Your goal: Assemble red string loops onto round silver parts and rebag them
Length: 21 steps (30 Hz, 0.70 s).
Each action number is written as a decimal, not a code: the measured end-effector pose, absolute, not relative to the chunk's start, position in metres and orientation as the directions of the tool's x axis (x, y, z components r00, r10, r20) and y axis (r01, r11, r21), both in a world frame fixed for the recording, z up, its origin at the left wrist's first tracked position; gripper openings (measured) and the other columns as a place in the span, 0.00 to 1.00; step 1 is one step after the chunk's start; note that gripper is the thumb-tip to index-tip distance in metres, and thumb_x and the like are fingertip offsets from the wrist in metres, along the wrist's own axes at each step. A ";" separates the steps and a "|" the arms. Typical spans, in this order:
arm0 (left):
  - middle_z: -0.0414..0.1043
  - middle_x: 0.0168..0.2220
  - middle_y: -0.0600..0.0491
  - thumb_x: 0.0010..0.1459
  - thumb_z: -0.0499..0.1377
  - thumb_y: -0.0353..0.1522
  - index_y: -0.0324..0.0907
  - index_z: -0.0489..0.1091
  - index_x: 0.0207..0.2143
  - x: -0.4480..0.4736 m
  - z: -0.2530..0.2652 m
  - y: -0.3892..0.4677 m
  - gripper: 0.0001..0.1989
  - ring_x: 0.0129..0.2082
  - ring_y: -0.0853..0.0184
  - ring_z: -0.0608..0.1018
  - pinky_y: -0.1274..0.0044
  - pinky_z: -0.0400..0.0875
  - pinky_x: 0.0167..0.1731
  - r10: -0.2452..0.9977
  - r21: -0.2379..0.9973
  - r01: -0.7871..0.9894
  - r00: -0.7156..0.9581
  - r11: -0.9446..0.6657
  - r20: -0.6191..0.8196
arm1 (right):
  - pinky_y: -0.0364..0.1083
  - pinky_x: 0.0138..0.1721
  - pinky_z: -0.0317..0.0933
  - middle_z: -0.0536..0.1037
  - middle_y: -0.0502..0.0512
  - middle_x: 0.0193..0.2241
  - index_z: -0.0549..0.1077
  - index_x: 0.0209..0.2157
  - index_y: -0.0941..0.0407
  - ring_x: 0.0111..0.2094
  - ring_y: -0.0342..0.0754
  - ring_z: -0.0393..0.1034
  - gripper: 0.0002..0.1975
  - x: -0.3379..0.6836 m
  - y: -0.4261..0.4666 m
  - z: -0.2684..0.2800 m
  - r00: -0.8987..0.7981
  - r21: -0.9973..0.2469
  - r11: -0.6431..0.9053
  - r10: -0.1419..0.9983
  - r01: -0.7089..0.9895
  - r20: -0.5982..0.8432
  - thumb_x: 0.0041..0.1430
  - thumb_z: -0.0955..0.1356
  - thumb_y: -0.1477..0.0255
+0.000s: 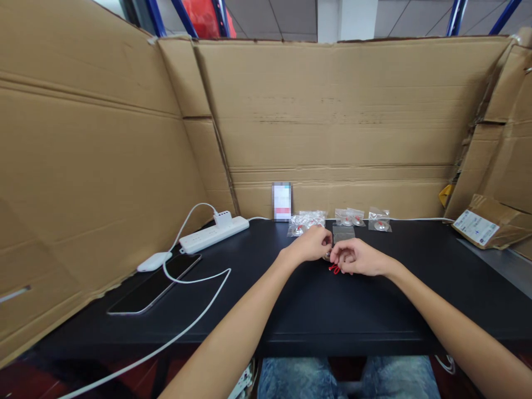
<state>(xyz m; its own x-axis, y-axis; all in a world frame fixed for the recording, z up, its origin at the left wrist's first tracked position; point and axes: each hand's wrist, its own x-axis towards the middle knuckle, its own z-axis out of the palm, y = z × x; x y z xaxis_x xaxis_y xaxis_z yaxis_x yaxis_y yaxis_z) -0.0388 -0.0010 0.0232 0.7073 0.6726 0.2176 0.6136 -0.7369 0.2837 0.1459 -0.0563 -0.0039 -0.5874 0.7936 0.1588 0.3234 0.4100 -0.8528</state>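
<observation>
My left hand (311,244) is closed, with its fingertips at a small shiny round piece (327,256) that is mostly hidden. Close beside it, my right hand (361,258) has its fingers curled and pinched at a loop of red cord (334,269), which hangs just below the fingertips. Cord and shiny piece seem to belong together, but the fingers cover where they meet. Just behind the hands lies a flat clear plastic bag (343,231). Beyond my left hand is a pile of clear bags (305,220) with small round silvery and red things inside.
More filled bags (349,216) and a single one (380,220) lie along the back. A phone (282,201) leans on the cardboard wall (341,111). At left are a power strip (214,235), white cable (199,320) and dark tablet-like device (155,285); at right, a brown parcel (494,224).
</observation>
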 end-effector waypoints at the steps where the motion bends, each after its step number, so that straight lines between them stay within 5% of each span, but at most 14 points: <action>1: 0.74 0.28 0.50 0.50 0.54 0.27 0.38 0.75 0.32 -0.039 0.023 -0.001 0.10 0.28 0.67 0.73 0.79 0.60 0.27 0.673 0.283 0.614 0.707 -0.737 0.218 | 0.38 0.25 0.60 0.73 0.50 0.28 0.72 0.35 0.59 0.25 0.39 0.66 0.11 0.146 -0.057 -0.004 -0.588 -0.816 0.449 0.791 0.365 0.173 0.47 0.66 0.79; 8: 0.74 0.28 0.51 0.51 0.54 0.27 0.38 0.74 0.31 -0.039 0.021 0.001 0.09 0.28 0.68 0.72 0.79 0.60 0.28 0.664 0.276 0.606 0.709 -0.746 0.237 | 0.38 0.25 0.55 0.70 0.46 0.23 0.74 0.34 0.58 0.23 0.38 0.60 0.13 0.150 -0.063 0.004 -0.601 -0.602 0.591 0.769 0.537 0.219 0.46 0.65 0.82; 21: 0.74 0.28 0.50 0.49 0.55 0.25 0.38 0.74 0.31 -0.037 0.025 -0.004 0.09 0.28 0.68 0.72 0.78 0.61 0.28 0.689 0.290 0.629 0.695 -0.721 0.205 | 0.38 0.25 0.56 0.73 0.48 0.21 0.75 0.32 0.57 0.22 0.40 0.65 0.09 0.159 -0.067 0.010 -0.629 -0.497 0.576 0.774 0.650 0.073 0.49 0.65 0.79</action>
